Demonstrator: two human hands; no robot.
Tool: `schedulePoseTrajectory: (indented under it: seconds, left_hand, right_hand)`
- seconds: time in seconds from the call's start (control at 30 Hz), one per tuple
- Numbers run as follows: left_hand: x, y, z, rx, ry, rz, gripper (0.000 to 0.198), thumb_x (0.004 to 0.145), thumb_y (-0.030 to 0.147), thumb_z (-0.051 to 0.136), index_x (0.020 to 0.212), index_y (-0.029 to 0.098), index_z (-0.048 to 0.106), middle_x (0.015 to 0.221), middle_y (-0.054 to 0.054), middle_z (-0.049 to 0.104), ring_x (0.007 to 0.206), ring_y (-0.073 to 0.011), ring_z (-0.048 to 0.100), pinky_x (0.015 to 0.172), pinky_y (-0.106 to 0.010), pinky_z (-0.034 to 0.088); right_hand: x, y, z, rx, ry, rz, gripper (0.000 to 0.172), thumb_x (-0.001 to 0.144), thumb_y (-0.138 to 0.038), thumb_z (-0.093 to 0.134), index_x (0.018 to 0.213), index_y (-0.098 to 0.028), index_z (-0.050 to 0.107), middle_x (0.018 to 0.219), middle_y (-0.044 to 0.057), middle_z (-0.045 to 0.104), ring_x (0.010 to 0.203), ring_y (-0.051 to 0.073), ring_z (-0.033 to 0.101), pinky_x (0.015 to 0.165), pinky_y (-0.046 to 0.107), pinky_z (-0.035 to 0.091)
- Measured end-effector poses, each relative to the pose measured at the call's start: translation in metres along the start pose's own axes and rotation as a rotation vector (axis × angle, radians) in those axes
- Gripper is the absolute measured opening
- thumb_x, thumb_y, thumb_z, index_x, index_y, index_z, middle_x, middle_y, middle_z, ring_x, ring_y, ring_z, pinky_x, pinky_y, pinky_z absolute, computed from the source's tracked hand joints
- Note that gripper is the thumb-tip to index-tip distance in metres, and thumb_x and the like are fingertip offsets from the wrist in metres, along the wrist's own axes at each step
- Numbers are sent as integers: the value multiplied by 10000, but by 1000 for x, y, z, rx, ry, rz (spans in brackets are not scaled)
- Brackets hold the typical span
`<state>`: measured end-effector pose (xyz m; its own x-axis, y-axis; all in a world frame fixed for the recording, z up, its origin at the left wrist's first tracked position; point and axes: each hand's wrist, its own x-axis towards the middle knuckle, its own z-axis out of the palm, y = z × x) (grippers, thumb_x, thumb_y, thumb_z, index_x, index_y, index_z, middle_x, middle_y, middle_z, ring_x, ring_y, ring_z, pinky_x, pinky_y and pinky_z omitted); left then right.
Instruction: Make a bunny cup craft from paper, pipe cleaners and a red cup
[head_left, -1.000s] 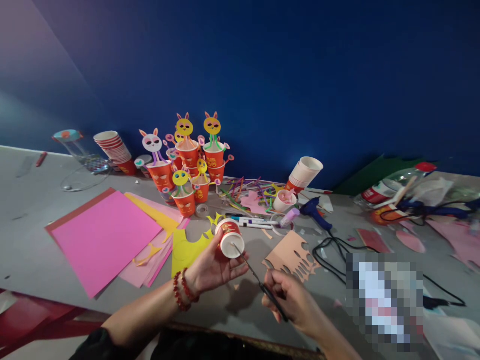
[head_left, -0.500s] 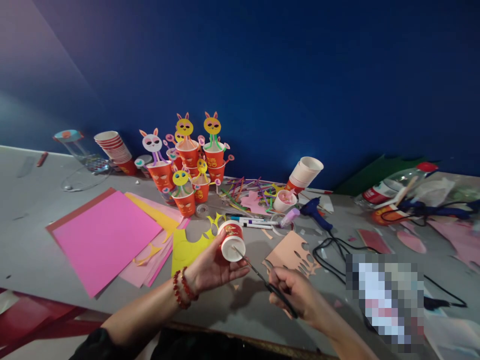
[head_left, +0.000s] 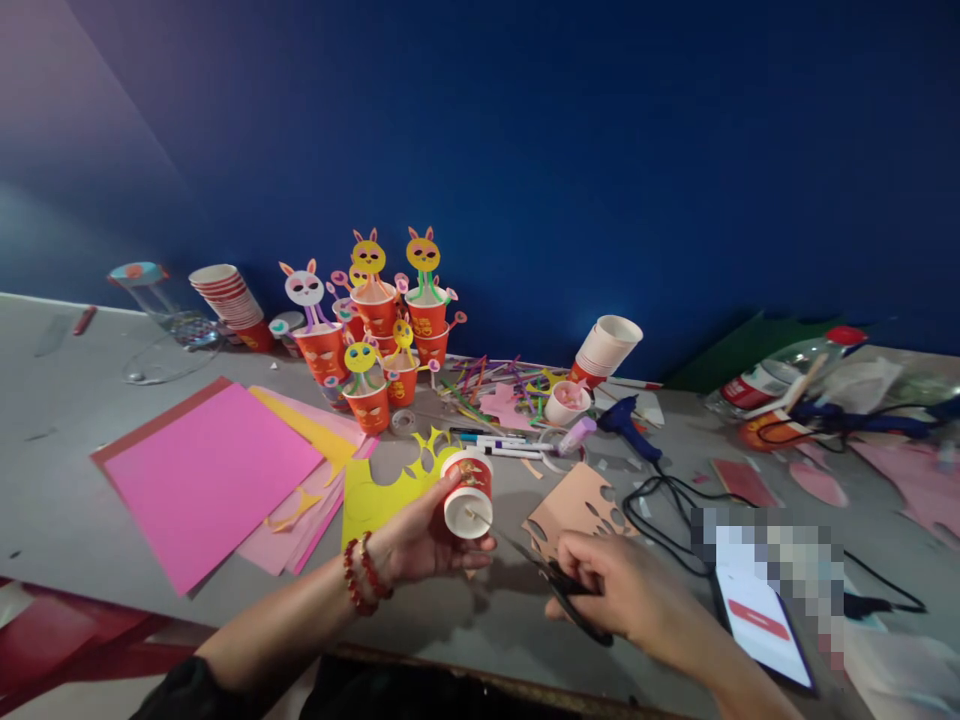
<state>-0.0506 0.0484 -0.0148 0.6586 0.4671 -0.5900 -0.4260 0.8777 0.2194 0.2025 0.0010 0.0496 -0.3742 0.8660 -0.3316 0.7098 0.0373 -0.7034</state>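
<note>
My left hand (head_left: 424,540) holds a red and white paper cup (head_left: 470,475), tilted so its white base faces me. Beads circle the left wrist. In my right hand (head_left: 611,580) are black-handled scissors (head_left: 574,598), their blades pointing toward the cup base. The tip meets or almost meets the middle of that base; whether it has gone through I cannot tell. Below and beside the cup lie a yellow cut-out sheet (head_left: 375,500) and a peach sheet with holes (head_left: 566,505).
Red cups with paper animal figures (head_left: 367,405) stand at the back, near scattered pipe cleaners (head_left: 487,375). Pink sheets (head_left: 210,470) lie left. To the right are a blue glue gun (head_left: 631,425) with a looping cable, a phone (head_left: 757,615) and a plastic bottle (head_left: 787,370).
The cup has shifted slightly down and right in my left hand. My right hand and the scissors' handles have moved a little to the right, while the tip stays at the base.
</note>
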Motion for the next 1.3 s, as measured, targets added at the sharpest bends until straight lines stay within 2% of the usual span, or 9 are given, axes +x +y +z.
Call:
schedulePoseTrajectory:
  seconds: [0.2,0.3,0.6,0.7,0.8,0.93,1.03,1.2,1.3]
  left_hand:
    - [0,-2,3,14,-11,-5,533,898,607,560,888,87,674,700,-100,733,658,-240,737,692,-371,588]
    - [0,-2,1,13,-8,-2,533,893,609,570,872,87,677,687,-97,732,649,-239,741,664,-359,594]
    - [0,-4,-3,33,-28,-12,472,857,562,655,901,93,684,714,-105,736,681,-253,747,657,-357,589]
    - [-2,-4,2,58,22,18,461,868,570,637,904,112,683,728,-91,741,680,-234,742,653,-340,586]
    - [-2,-6,7,24,31,75,474,893,571,602,890,103,679,755,-103,746,695,-220,739,665,-317,578]
    - [-2,-10,9,-94,-96,195,437,930,513,583,982,90,681,873,-140,764,868,-249,743,765,-323,559]
    - [-3,-13,10,-151,-178,306,401,928,462,613,1069,91,676,994,-151,765,981,-257,723,834,-329,539]
    - [-4,-15,12,-207,-256,378,361,930,393,626,1135,99,667,1124,-140,747,1081,-233,682,886,-316,518]
    - [-4,-13,10,-249,-241,384,354,916,371,646,1136,94,666,1170,-139,735,1093,-233,672,909,-326,510]
  right_hand:
    - [-9,1,-1,-646,218,-227,263,752,-406,782,720,-240,581,611,-4,681,545,187,609,514,272,279]
    - [-12,7,3,-872,284,-337,199,756,-363,776,815,-250,623,681,31,730,601,224,677,527,294,304]
    - [-13,6,5,-1001,289,-440,204,745,-289,788,884,-237,649,668,23,726,607,197,673,529,295,321]
    - [-14,4,3,-881,269,-324,200,735,-277,800,873,-239,660,714,32,737,640,214,680,542,284,322]
    - [-13,2,4,-535,205,-140,221,740,-340,805,752,-241,608,658,-10,693,603,188,631,540,260,317]
    - [-7,3,16,121,42,18,308,730,-313,780,699,-232,484,580,-67,560,553,127,510,516,212,327]
    - [-4,7,34,441,-2,77,324,734,-317,753,725,-232,441,576,-69,508,531,113,486,501,200,340]
    - [-7,10,60,570,145,-10,341,756,-416,726,702,-231,444,590,-65,480,512,114,489,507,214,402]
    - [-6,15,62,472,289,-50,314,792,-458,697,734,-230,489,617,-38,550,537,137,526,527,229,429]
